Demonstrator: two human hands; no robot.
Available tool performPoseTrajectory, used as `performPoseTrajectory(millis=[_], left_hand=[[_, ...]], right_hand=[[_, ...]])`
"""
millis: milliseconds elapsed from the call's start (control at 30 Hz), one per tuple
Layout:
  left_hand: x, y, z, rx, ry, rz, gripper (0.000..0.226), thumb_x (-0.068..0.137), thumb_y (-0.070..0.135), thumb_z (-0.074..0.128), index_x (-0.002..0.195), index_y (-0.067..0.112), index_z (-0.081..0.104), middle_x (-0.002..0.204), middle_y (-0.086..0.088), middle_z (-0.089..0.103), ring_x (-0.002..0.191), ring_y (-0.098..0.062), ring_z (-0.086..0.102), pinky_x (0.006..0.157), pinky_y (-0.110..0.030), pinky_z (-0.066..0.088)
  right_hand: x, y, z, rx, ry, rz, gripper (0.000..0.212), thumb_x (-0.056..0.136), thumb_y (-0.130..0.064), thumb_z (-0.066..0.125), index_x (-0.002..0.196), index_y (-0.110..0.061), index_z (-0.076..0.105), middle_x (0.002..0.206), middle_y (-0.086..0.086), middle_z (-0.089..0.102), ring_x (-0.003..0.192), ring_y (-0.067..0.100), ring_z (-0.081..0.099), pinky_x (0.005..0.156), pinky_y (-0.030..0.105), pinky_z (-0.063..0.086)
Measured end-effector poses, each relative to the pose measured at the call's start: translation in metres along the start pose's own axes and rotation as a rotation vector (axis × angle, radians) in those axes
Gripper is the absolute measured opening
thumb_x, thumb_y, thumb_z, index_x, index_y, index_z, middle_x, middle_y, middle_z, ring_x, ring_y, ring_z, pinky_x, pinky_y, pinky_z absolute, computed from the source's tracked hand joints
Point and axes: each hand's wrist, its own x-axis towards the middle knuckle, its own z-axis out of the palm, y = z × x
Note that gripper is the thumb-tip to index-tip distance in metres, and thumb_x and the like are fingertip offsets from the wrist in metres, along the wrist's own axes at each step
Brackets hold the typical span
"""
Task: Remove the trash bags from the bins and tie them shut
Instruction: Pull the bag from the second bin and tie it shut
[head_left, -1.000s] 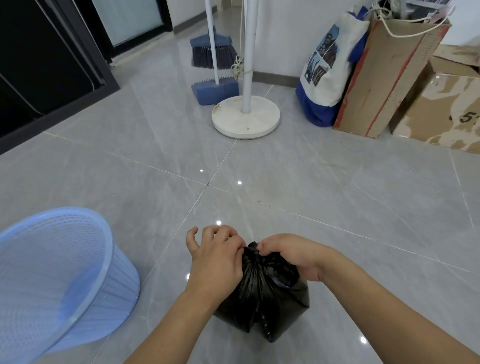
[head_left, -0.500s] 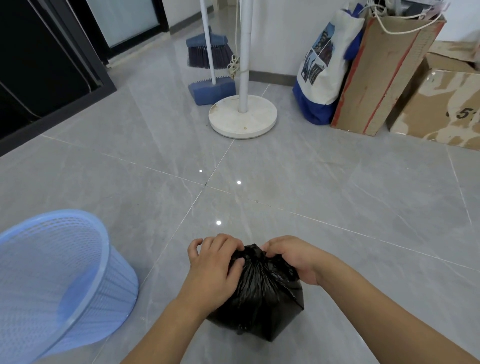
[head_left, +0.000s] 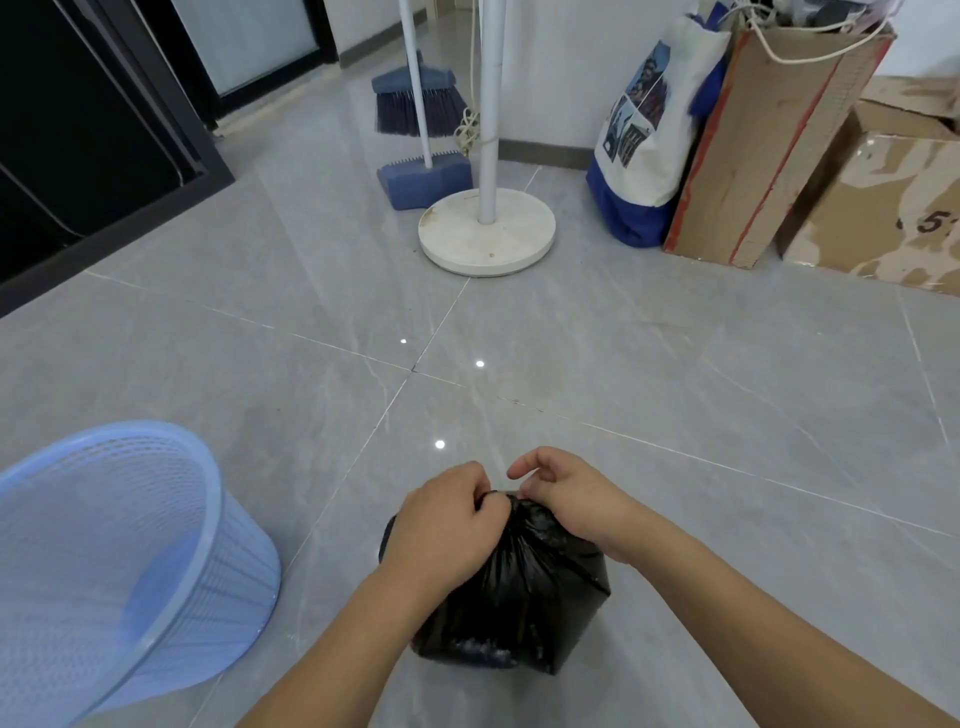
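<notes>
A small, full black trash bag (head_left: 524, 597) sits on the grey tiled floor in front of me. Its neck is gathered into a bunch at the top. My left hand (head_left: 447, 525) grips the gathered neck from the left, fingers curled round it. My right hand (head_left: 563, 493) pinches the neck from the right, with the index finger raised and curled. A light blue mesh bin (head_left: 171, 571) without a bag lies tipped on the floor to the left of the bag.
A white round stand base (head_left: 488, 234) with its pole stands ahead. Behind it are a blue broom and dustpan (head_left: 423, 176). A white-and-blue tote bag (head_left: 644, 156) and cardboard boxes (head_left: 769, 150) line the right wall. A dark door frame (head_left: 104, 171) is at left.
The bag has come down to rest on the floor. Both hands have closed in on the bag's neck at the top, and the right index finger has lifted.
</notes>
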Motion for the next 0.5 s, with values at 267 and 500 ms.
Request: performPoseTrajectory(millis=[267, 500], left_hand=[[0.011, 0.005, -0.016, -0.711, -0.102, -0.413, 0.013, 0.083, 0.017, 0.054, 0.072, 0.011, 0.050, 0.071, -0.010, 0.046, 0.060, -0.019, 0.040, 0.057, -0.032, 0.034], [0.011, 0.003, -0.015, -0.583, 0.004, -0.339, 0.018, 0.082, 0.016, 0.057, 0.065, 0.012, 0.053, 0.054, 0.000, 0.050, 0.051, -0.016, 0.041, 0.054, -0.028, 0.036]], right_hand=[[0.005, -0.001, 0.007, -0.445, 0.187, -0.272, 0.016, 0.098, -0.032, 0.045, 0.091, -0.027, 0.058, 0.080, -0.006, 0.064, 0.076, 0.013, 0.059, 0.070, 0.028, 0.046], [0.006, 0.001, 0.003, -0.621, 0.273, -0.355, 0.024, 0.100, -0.038, 0.037, 0.097, -0.024, 0.057, 0.078, -0.005, 0.065, 0.076, 0.016, 0.060, 0.071, 0.037, 0.049]])
